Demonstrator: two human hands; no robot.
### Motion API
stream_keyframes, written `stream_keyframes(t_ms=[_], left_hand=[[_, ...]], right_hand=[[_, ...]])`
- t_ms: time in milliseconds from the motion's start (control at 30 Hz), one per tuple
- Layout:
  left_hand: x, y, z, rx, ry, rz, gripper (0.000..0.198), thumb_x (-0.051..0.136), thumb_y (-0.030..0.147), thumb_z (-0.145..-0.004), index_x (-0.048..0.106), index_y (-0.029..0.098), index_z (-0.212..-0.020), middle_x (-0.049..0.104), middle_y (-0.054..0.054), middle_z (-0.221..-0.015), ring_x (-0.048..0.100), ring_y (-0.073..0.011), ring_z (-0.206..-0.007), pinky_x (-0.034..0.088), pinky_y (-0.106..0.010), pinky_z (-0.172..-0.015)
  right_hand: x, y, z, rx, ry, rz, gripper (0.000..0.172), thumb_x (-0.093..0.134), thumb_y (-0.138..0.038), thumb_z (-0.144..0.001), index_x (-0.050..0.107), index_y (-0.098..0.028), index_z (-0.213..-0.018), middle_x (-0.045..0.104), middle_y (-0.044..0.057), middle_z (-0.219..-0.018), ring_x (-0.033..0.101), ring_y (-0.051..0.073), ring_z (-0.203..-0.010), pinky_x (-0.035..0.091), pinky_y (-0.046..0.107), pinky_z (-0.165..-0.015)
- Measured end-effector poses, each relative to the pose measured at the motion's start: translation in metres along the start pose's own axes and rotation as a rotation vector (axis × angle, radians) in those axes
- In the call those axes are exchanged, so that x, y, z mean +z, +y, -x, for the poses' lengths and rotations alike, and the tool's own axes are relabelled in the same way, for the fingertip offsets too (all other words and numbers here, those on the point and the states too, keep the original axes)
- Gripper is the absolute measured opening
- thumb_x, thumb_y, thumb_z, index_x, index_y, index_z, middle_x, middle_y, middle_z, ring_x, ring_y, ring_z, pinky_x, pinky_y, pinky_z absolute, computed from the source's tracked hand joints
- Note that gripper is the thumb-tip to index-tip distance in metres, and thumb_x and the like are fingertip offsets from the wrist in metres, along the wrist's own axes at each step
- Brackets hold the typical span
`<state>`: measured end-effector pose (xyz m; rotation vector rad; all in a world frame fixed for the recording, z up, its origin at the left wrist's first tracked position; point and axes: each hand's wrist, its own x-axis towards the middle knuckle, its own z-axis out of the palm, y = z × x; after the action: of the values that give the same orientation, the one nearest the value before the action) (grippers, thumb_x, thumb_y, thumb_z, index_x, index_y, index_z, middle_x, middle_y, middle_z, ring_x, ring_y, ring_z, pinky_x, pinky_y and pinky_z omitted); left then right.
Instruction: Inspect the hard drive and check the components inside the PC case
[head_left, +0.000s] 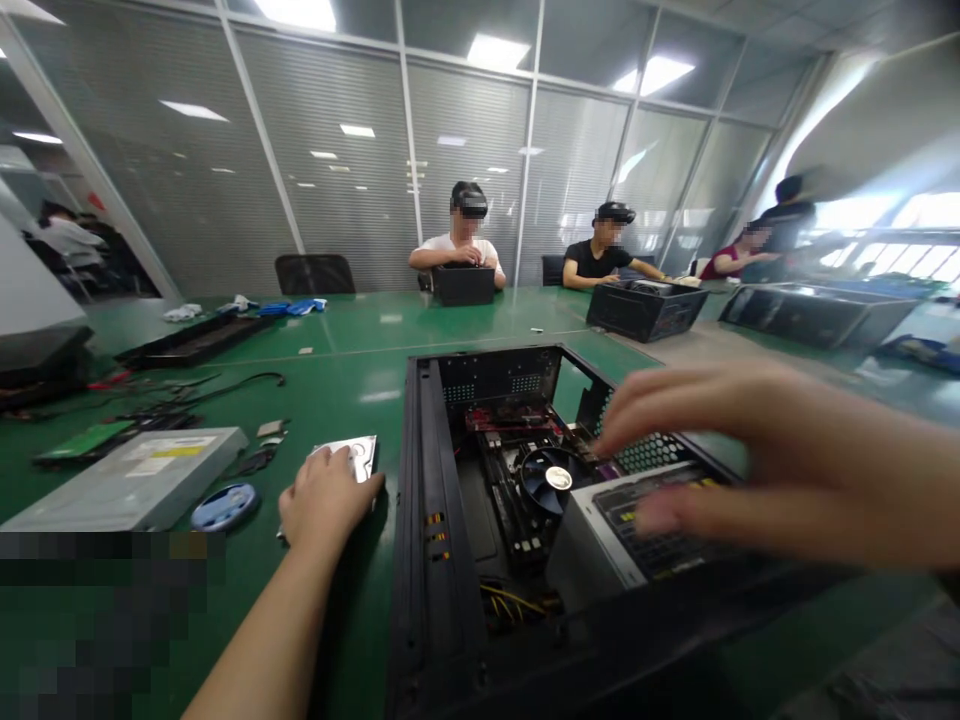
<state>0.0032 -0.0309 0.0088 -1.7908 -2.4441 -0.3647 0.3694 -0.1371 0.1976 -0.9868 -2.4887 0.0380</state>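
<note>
An open black computer case [435, 500] lies on the green table in front of me. Inside it are a round fan [556, 478], a red circuit board [517, 420] and a silver power supply [592, 550]. To the left of the case my left hand [322, 500] is wrapped over a silver hard drive [361, 455] on the table, covering much of it. My right hand [720, 450], blurred, hovers over the right part of the case above the power supply, thumb and fingers apart with nothing between them.
On the left lie a silver optical drive [150, 475], a blue round object [225, 507], a green board [90, 440] and cables [240, 385]. Across the green table [360, 340], people work at a small black box [465, 285] and a black case [645, 308].
</note>
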Motion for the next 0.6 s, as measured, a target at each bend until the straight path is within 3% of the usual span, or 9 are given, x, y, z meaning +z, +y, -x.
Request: stream_keyframes(t_ms=[67, 133, 267, 433, 600], left_hand=[[0.001, 0.000, 0.001, 0.031, -0.012, -0.023, 0.060, 0.036, 0.053, -0.087, 0.051, 0.020, -0.135, 0.041, -0.017, -0.152, 0.035, -0.0356, -0.139, 0.040, -0.057, -0.100], [0.003, -0.001, 0.001, 0.047, -0.027, -0.043, 0.061, 0.033, 0.054, -0.089, 0.049, 0.019, -0.137, 0.038, -0.018, -0.154, 0.031, -0.0363, -0.142, 0.039, -0.058, -0.101], [0.003, 0.000, 0.001, 0.038, -0.058, -0.062, 0.063, 0.027, 0.054, -0.091, 0.044, 0.019, -0.141, 0.033, -0.019, -0.157, 0.028, -0.0362, -0.144, 0.038, -0.058, -0.101], [-0.004, 0.006, 0.004, 0.023, -0.086, -0.087, 0.069, 0.028, 0.057, -0.089, 0.044, 0.016, -0.141, 0.030, -0.020, -0.158, 0.024, -0.0370, -0.146, 0.037, -0.061, -0.101], [-0.017, 0.018, 0.010, -0.003, -0.128, -0.079, 0.072, 0.024, 0.056, -0.091, 0.039, 0.012, -0.145, 0.029, -0.019, -0.159, 0.024, -0.0360, -0.146, 0.037, -0.060, -0.104]], right_hand=[[-0.010, 0.023, -0.044, 0.017, -0.144, 0.016, 0.033, 0.065, -0.058, -0.082, 0.075, -0.028, -0.093, 0.069, 0.004, -0.082, 0.064, 0.018, -0.072, 0.052, 0.037, -0.065], [-0.005, 0.050, -0.089, 0.026, -0.286, 0.086, 0.034, 0.069, -0.055, -0.079, 0.075, -0.022, -0.090, 0.069, 0.002, -0.078, 0.063, 0.016, -0.067, 0.050, 0.034, -0.063], [0.045, 0.094, -0.153, 0.068, -0.510, 0.314, 0.035, 0.076, -0.044, -0.073, 0.074, -0.018, -0.095, 0.073, 0.004, -0.085, 0.066, 0.019, -0.071, 0.047, 0.032, -0.063], [0.110, 0.117, -0.165, 0.158, -0.594, 0.424, 0.050, 0.083, -0.046, -0.060, 0.075, -0.017, -0.100, 0.074, 0.010, -0.095, 0.069, 0.026, -0.081, 0.050, 0.033, -0.064], [0.129, 0.132, -0.154, 0.245, -0.571, 0.532, 0.061, 0.089, -0.048, -0.042, 0.076, -0.017, -0.093, 0.074, 0.015, -0.092, 0.069, 0.032, -0.079, 0.052, 0.038, -0.063]])
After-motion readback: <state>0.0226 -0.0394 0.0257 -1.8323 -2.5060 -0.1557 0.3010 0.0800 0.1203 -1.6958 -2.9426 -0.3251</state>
